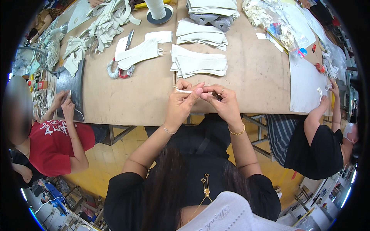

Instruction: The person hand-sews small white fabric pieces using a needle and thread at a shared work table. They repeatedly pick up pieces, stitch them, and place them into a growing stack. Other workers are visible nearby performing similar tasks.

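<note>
Over the near edge of the table, my left hand point(181, 99) pinches a thin white strip point(182, 91) between thumb and fingers. My right hand point(224, 103) meets it fingertip to fingertip, its thumb and forefinger closed at the strip's right end, which the fingers mostly hide. Just beyond my hands lies a small stack of white, curved fabric-like pieces point(200, 63). To its left, more white pieces point(138, 54) with frayed-looking ends lie over a pair of scissors point(124, 73) with red and white wrapped handles.
Further stacks of white pieces point(202, 34) and a large white thread cone point(156, 9) stand at the back. Heaped white strips point(104, 30) cover the far left. A person in red point(58, 142) works at left, another in black point(316, 150) at right, beside a white sheet point(306, 86).
</note>
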`<state>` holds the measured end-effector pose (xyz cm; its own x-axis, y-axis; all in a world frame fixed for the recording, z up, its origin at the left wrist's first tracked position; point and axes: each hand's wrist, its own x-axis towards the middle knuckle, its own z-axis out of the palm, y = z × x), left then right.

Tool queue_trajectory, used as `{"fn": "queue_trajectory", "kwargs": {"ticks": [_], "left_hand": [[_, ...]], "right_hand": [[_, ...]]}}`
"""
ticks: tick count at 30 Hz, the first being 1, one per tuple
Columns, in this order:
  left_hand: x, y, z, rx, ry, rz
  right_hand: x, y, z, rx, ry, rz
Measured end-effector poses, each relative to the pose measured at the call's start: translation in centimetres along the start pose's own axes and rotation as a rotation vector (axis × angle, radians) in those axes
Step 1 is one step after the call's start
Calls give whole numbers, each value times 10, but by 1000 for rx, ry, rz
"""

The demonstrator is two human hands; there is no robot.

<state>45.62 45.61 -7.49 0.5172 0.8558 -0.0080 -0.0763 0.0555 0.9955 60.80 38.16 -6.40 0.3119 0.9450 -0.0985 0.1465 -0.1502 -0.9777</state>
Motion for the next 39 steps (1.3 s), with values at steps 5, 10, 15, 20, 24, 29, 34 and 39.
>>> {"fn": "queue_trajectory", "kwargs": {"ticks": [5,10,15,20,24,29,34,39], "left_hand": [[0,2,-5,-1,-108,5],[43,6,-32,539,-188,173],[95,-17,-42,1101,-34,426],[98,-22,-39,1155,-114,553],[88,-17,-26,1126,-224,664],[75,-1,-26,377,-299,-29],[54,8,-37,234,-487,-434],[14,-10,-38,946,-271,35]], "right_hand": [[8,6,-5,163,-143,52],[7,7,-35,307,-25,47],[-6,-3,-80,522,115,-168],[-31,-22,-130,856,27,-548],[-33,-20,-146,1077,-239,-669],[-25,-9,-136,1211,-389,-678],[-27,-8,-118,1245,-451,-534],[-27,-6,-75,702,-166,237]]}}
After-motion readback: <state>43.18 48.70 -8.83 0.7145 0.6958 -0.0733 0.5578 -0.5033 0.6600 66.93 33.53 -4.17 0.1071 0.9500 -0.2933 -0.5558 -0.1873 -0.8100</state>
